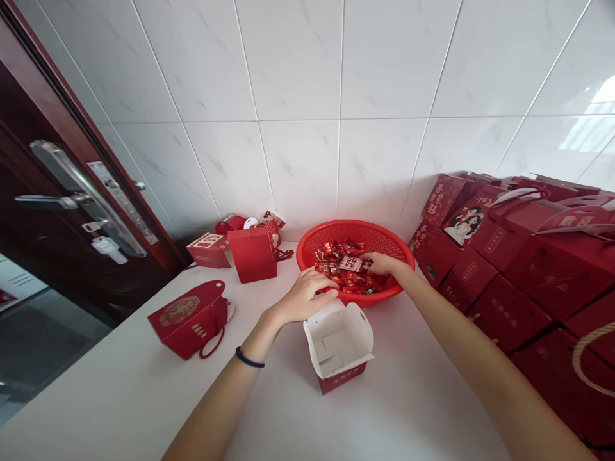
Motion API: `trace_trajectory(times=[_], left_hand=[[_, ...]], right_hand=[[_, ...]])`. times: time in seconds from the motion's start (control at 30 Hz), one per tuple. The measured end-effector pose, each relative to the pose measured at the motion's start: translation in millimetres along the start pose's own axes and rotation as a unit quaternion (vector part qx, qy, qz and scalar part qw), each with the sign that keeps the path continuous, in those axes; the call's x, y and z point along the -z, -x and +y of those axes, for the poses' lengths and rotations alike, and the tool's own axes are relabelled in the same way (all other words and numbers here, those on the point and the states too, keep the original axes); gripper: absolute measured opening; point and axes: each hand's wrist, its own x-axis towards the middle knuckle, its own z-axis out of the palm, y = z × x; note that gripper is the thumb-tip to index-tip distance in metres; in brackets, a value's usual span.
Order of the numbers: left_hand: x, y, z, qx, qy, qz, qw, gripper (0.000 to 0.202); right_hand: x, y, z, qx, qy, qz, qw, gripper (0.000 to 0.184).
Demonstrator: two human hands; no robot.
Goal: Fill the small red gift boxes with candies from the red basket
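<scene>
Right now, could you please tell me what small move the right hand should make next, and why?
I would probably close the grip of the right hand on a few wrapped sweets, since it reaches in among them in the red basket, while the open box on the near side shows only bare white inside.

Two hands (pixel 307 296), one basket (pixel 382 238), one open box (pixel 343 378), one wristband (pixel 250 360); wrapped candies (pixel 343 277) too many to count
</scene>
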Motion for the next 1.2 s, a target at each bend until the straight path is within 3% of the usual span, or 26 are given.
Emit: trace_trajectory(times=[0.13,0.33,0.5,0.67,0.8,1.0,1.2], left_hand=[[1.4,0,3,-0.008,-0.012,-0.006,1.0,0.031],[5.4,1,12,-0.024,-0.024,-0.015,0.999,0.037],[7.7,1,17,-0.043,-0.019,-0.034,0.998,0.044],[10.0,1,20,-0.029,0.009,-0.051,0.998,0.044],[12.1,2,24,0.001,0.039,-0.089,0.995,0.04],[10.7,7,25,0.039,0.065,-0.144,0.987,0.024],[5.9,9,28,0.043,0.066,-0.159,0.984,0.022]], right_hand=[[-1,7,-7,-0.03,0.021,-0.018,0.999,0.065],[-1,12,-17,-0.037,0.044,0.001,0.998,0.052],[0,12,-20,-0.032,0.058,-0.019,0.998,0.04],[1,13,-23,-0.043,0.075,-0.021,0.996,0.049],[1,21,-27,-0.056,0.087,0.003,0.995,0.055],[-9,48,-40,-0.088,0.11,0.082,0.987,0.044],[-18,73,-53,-0.112,0.119,0.15,0.975,0.046]])
